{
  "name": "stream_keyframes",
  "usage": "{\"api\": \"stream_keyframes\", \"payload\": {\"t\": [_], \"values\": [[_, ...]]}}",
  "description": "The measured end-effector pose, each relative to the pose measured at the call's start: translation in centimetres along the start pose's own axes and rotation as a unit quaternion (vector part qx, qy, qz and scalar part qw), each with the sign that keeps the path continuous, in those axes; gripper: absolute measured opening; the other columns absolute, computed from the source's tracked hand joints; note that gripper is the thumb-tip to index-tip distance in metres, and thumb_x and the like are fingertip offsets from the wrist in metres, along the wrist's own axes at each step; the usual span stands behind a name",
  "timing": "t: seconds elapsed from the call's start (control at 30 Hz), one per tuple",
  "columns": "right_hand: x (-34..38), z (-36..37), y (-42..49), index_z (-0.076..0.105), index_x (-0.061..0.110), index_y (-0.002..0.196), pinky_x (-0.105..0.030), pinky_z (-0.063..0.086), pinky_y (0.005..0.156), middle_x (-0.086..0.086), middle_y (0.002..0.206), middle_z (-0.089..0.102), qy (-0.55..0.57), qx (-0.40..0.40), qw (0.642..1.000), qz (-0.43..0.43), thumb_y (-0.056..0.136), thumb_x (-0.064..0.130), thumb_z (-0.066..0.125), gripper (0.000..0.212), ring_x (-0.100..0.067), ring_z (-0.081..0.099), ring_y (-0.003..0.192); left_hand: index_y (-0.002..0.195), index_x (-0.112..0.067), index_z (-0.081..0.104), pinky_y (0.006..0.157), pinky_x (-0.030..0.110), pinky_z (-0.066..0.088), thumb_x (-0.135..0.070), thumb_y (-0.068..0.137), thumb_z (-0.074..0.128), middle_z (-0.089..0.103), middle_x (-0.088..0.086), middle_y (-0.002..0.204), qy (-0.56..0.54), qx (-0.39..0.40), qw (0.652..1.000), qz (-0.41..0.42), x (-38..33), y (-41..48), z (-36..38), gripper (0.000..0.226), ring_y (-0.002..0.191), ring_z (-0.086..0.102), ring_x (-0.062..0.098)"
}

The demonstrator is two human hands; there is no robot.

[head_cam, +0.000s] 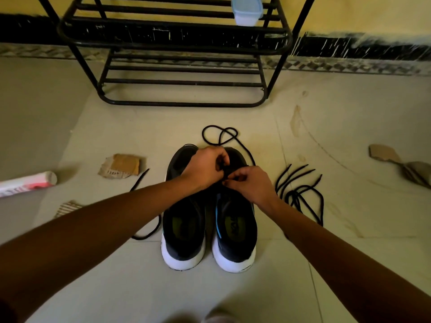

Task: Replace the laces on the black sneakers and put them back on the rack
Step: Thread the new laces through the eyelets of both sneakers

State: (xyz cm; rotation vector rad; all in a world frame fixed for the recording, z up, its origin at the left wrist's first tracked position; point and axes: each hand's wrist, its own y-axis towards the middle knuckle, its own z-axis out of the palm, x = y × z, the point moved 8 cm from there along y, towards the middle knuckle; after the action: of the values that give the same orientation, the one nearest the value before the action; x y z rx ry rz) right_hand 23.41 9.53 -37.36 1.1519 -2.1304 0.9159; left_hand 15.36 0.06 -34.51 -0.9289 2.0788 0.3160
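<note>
Both hands, left hand [205, 167] and right hand [253, 185], curled on right sneaker [235, 229] lace [219, 136]

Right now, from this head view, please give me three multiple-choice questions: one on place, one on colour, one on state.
1. Where is the plastic box? A on the rack; B on the floor; C inside a shoe.
2. What colour are the soles of the sneakers? A red; B white; C green.
3. What are the left hand and the right hand doing? A lying flat on the floor; B holding the rack; C pinching a lace over the sneakers.
Answers: 1 A, it sits on a rack shelf; 2 B, both heels show white; 3 C, both curl round the lace.
</note>
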Motion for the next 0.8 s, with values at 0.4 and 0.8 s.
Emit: {"api": "stream_keyframes", "payload": {"t": [0.4, 0.8], "values": [[0.0, 0.2, 0.3, 0.074, 0.014, 0.096, -0.006, 0.040, 0.061, 0.004, 0.083, 0.067, 0.015, 0.006, 1.000, -0.004, 0.085, 0.012, 0.064, 0.016, -0.004, 0.058, 0.073, 0.082, -0.016, 0.070, 0.078, 0.017, 0.048, -0.002, 0.078, 0.067, 0.068, -0.005, 0.083, 0.016, -0.037, 0.999, -0.028, 0.9, -0.6, -0.1, 0.015, 0.078, 0.063, 0.007], [0.4, 0.7, -0.3, 0.073, 0.018, 0.089, -0.021, 0.044, 0.070, 0.001, 0.094, 0.062, -0.068, -0.102, 0.991, -0.052, 0.079, 0.018, 0.072, 0.011, -0.010, 0.057, 0.075, 0.081, -0.018, 0.067, 0.077, 0.022, 0.053, -0.006, 0.079, 0.067, 0.065, -0.005, 0.077, 0.034, -0.022, 0.997, -0.061, 1.8, -1.2, -0.1, 0.012, 0.073, 0.061, 0.007]]}}
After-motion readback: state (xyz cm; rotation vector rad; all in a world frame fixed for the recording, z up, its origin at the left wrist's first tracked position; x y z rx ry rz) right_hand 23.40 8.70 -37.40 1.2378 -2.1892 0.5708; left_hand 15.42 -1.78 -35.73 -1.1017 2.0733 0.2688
